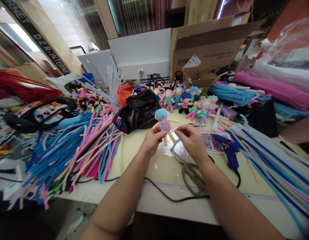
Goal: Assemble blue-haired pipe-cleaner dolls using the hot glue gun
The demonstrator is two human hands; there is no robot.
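A small doll [165, 126] with fluffy blue hair, a lilac top and blue shorts is upright above the table. My left hand [154, 140] grips it at its side, thumb across the lower body. Close to the doll's right side, my right hand [190, 138] has thumb and fingertips pinched together; anything between them is too small to make out. A blue pipe cleaner piece [174, 144] shows below the doll, near the tip of the scissors [193, 175], which lie partly under my right forearm.
Bundles of coloured pipe cleaners [61, 150] lie left, with more at right. A blue glue gun [230, 151] stands right of my hand. Behind are a black plastic bag [139, 110], finished dolls [185, 100] and a cardboard box [206, 46]. A black cable [166, 196] crosses the front.
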